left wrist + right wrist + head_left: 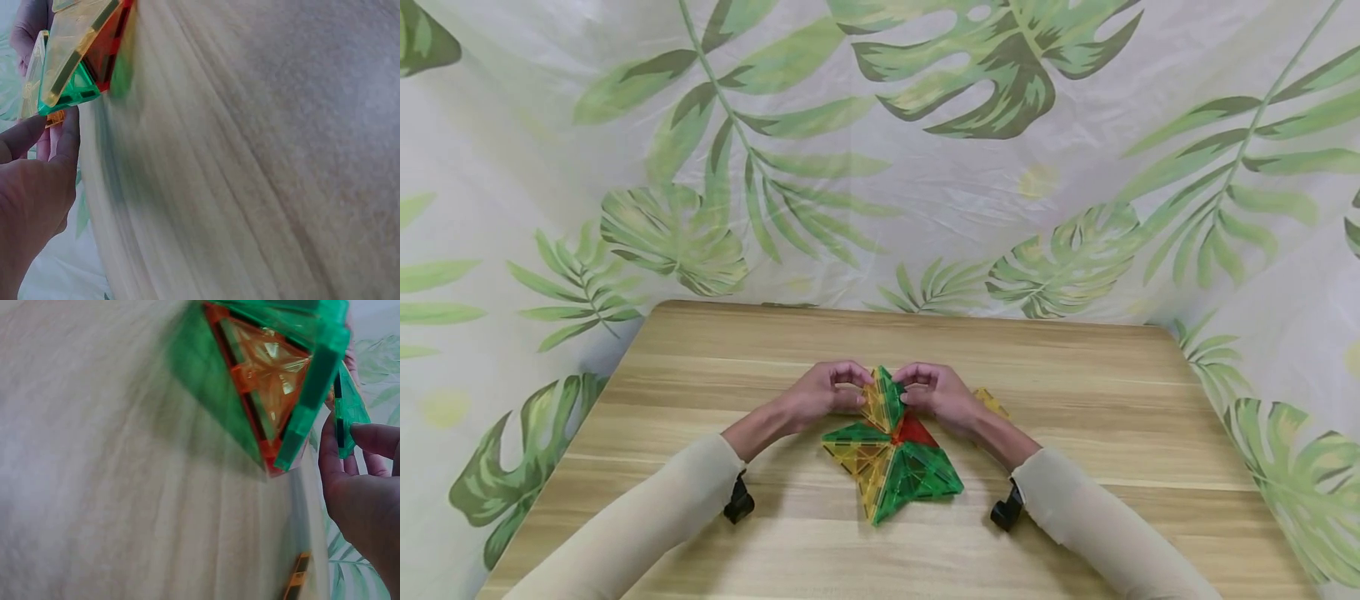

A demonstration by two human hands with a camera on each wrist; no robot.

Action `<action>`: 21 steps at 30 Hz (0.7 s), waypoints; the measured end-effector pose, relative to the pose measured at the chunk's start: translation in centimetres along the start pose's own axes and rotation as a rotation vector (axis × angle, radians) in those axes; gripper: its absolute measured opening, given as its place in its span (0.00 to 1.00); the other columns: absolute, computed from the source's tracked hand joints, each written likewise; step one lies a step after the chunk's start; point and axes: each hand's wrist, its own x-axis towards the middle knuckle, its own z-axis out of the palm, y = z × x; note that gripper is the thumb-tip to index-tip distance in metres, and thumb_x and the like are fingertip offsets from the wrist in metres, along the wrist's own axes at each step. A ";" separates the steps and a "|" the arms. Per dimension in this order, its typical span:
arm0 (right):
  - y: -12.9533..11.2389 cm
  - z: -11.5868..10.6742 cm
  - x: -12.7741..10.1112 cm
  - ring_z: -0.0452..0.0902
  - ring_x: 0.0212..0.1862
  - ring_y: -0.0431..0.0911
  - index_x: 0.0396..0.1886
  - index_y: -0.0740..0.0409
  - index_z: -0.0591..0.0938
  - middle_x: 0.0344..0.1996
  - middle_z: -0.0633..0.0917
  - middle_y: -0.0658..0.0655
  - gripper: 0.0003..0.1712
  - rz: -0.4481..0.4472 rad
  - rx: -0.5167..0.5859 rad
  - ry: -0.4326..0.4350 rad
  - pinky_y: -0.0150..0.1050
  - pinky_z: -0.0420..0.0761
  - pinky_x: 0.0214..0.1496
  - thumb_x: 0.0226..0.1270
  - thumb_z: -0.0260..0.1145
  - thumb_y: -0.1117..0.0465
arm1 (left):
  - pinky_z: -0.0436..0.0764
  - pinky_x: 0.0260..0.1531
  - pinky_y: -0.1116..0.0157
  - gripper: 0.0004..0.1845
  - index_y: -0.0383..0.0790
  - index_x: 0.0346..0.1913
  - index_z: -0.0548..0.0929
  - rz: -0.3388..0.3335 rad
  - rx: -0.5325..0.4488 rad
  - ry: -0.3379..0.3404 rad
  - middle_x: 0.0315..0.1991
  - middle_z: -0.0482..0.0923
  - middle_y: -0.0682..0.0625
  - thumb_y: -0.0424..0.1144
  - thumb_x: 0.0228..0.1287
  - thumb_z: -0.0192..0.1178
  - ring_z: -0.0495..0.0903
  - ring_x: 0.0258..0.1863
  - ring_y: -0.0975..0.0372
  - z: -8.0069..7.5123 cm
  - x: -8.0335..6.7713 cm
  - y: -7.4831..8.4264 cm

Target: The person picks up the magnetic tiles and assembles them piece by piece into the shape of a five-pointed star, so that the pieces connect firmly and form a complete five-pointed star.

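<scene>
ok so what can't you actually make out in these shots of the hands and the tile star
- Head view: the yellow tile lies mostly hidden behind the right hand.
- Head view: both hands' fingertips meet over the raised tiles of the tile star; the left hand hides its grip.
- Left wrist view: table blurred, star cut off by the top edge.
- Right wrist view: star cut off at the top.

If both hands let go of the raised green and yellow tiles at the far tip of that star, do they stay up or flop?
Likely flop. The raised tiles stand steeply, meeting only at their top edges, with the left hand and right hand pinching them together. Each looks like a stiff, light plastic frame, so it should drop flat rather than bend. The flat tiles on the table probably stay put.
</scene>
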 end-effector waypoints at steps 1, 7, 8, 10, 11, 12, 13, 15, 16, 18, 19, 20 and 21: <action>0.1 0.0 0.0 0.85 0.45 0.42 0.57 0.73 0.80 0.46 0.87 0.55 0.18 0.003 -0.003 0.004 0.35 0.87 0.46 0.69 0.65 0.78 | 0.88 0.47 0.66 0.15 0.30 0.56 0.82 0.000 0.004 0.002 0.54 0.81 0.39 0.22 0.68 0.65 0.85 0.45 0.58 0.1 0.0 -0.1; 0.4 -0.2 0.2 0.84 0.44 0.44 0.57 0.71 0.80 0.48 0.85 0.57 0.20 0.023 -0.048 0.016 0.34 0.86 0.47 0.66 0.66 0.79 | 0.88 0.48 0.65 0.15 0.29 0.55 0.82 0.010 0.022 0.005 0.54 0.80 0.38 0.21 0.68 0.65 0.85 0.45 0.58 0.4 0.2 -0.6; 0.5 -0.2 0.2 0.85 0.45 0.44 0.58 0.70 0.80 0.49 0.85 0.58 0.20 0.025 -0.057 0.015 0.34 0.87 0.48 0.66 0.66 0.78 | 0.88 0.48 0.65 0.15 0.29 0.55 0.82 0.010 0.026 0.006 0.54 0.80 0.38 0.20 0.67 0.65 0.85 0.45 0.58 0.5 0.1 -0.7; 0.6 -0.2 0.2 0.85 0.46 0.45 0.58 0.70 0.81 0.50 0.85 0.60 0.20 0.020 -0.092 0.014 0.35 0.86 0.49 0.66 0.66 0.78 | 0.87 0.48 0.65 0.15 0.29 0.55 0.82 0.012 0.032 0.006 0.54 0.80 0.38 0.20 0.67 0.64 0.85 0.45 0.57 0.5 0.1 -0.8; 0.6 -0.2 0.2 0.85 0.47 0.45 0.58 0.70 0.81 0.51 0.85 0.60 0.20 0.016 -0.109 0.014 0.35 0.86 0.50 0.66 0.66 0.77 | 0.87 0.47 0.65 0.15 0.29 0.55 0.82 0.010 0.036 0.005 0.54 0.79 0.37 0.20 0.67 0.64 0.85 0.46 0.57 0.6 0.1 -0.8; 0.6 -0.1 0.2 0.85 0.48 0.45 0.58 0.70 0.81 0.52 0.85 0.61 0.20 0.004 -0.138 0.014 0.35 0.86 0.50 0.66 0.66 0.76 | 0.88 0.47 0.65 0.15 0.29 0.55 0.82 0.011 0.045 0.005 0.54 0.79 0.37 0.20 0.67 0.64 0.86 0.46 0.56 0.6 0.0 -0.7; 0.7 -0.1 0.2 0.85 0.49 0.46 0.58 0.70 0.81 0.52 0.86 0.62 0.20 -0.011 -0.170 0.013 0.34 0.86 0.49 0.66 0.67 0.76 | 0.88 0.47 0.64 0.15 0.29 0.55 0.82 0.011 0.050 0.004 0.54 0.79 0.37 0.20 0.67 0.64 0.86 0.46 0.56 0.6 0.0 -0.8; 0.8 -0.1 0.3 0.85 0.50 0.47 0.57 0.70 0.82 0.52 0.86 0.63 0.18 -0.049 -0.245 0.009 0.34 0.85 0.49 0.67 0.67 0.75 | 0.87 0.47 0.64 0.15 0.30 0.54 0.82 0.015 0.064 0.003 0.53 0.79 0.37 0.20 0.67 0.64 0.86 0.47 0.55 0.6 -0.1 -0.8; 0.9 0.0 0.3 0.85 0.51 0.48 0.56 0.69 0.83 0.52 0.87 0.63 0.18 -0.069 -0.289 0.006 0.33 0.85 0.50 0.68 0.68 0.75 | 0.87 0.47 0.64 0.14 0.30 0.54 0.82 0.016 0.075 0.002 0.53 0.80 0.37 0.20 0.67 0.64 0.86 0.47 0.55 0.6 -0.2 -0.9; 1.0 0.0 0.2 0.85 0.53 0.49 0.56 0.68 0.84 0.52 0.88 0.64 0.16 -0.115 -0.393 -0.001 0.33 0.85 0.51 0.69 0.68 0.74 | 0.87 0.48 0.64 0.14 0.29 0.54 0.82 0.023 0.097 0.000 0.51 0.81 0.37 0.21 0.67 0.64 0.86 0.48 0.54 0.6 -0.2 -1.1; 1.1 0.1 0.2 0.86 0.54 0.50 0.55 0.67 0.85 0.52 0.88 0.64 0.15 -0.133 -0.432 -0.006 0.34 0.86 0.52 0.70 0.68 0.74 | 0.87 0.49 0.63 0.14 0.29 0.54 0.82 0.022 0.103 -0.001 0.51 0.81 0.37 0.21 0.67 0.64 0.86 0.48 0.54 0.5 -0.3 -1.1; 1.1 0.1 0.2 0.86 0.54 0.51 0.55 0.66 0.85 0.52 0.88 0.63 0.15 -0.147 -0.466 -0.010 0.34 0.86 0.53 0.71 0.68 0.74 | 0.87 0.49 0.63 0.14 0.29 0.54 0.82 0.022 0.113 -0.001 0.50 0.82 0.37 0.21 0.67 0.65 0.86 0.48 0.54 0.5 -0.3 -1.2; 1.1 0.2 0.1 0.86 0.54 0.51 0.55 0.66 0.86 0.52 0.88 0.62 0.15 -0.156 -0.493 -0.013 0.35 0.86 0.54 0.71 0.68 0.73 | 0.87 0.50 0.62 0.14 0.30 0.54 0.82 0.021 0.121 -0.001 0.50 0.82 0.37 0.21 0.67 0.65 0.86 0.49 0.53 0.5 -0.4 -1.2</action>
